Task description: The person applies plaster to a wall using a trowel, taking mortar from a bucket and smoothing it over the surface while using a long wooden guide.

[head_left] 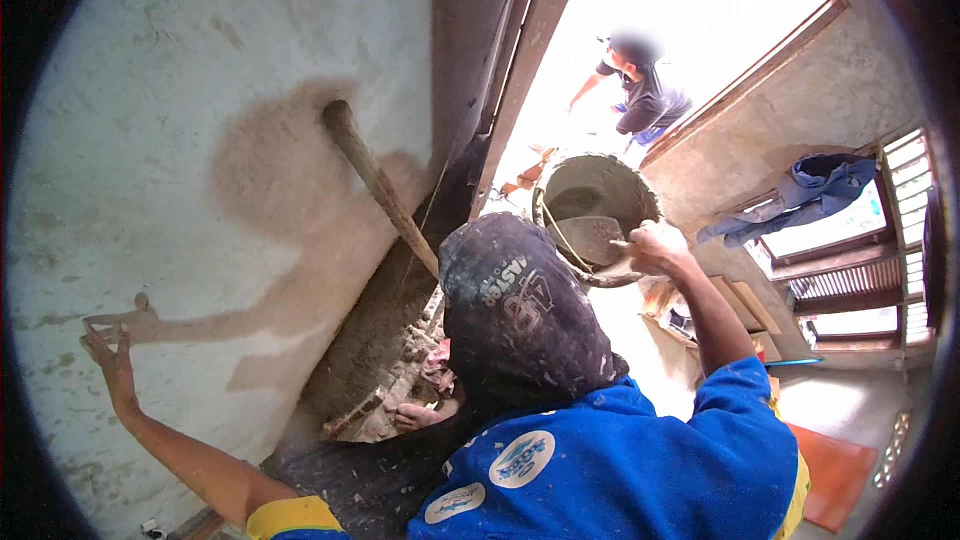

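Neither my left hand nor my right hand shows. Directly before me, seen from behind, is a co-worker in a dark, spattered head covering and blue shirt with yellow trim. That person's left hand has spread fingers at the pale plastered wall. Their right hand is at the rim of a mortar-crusted bucket with grey material inside. A long wooden handle slants along the wall. Low beside the head covering, a bare hand or foot is partly hidden.
Another person in a dark top is in the bright doorway. Blue clothing hangs at the windows on the right. An orange board lies low at the right. Debris lies along the wall's foot.
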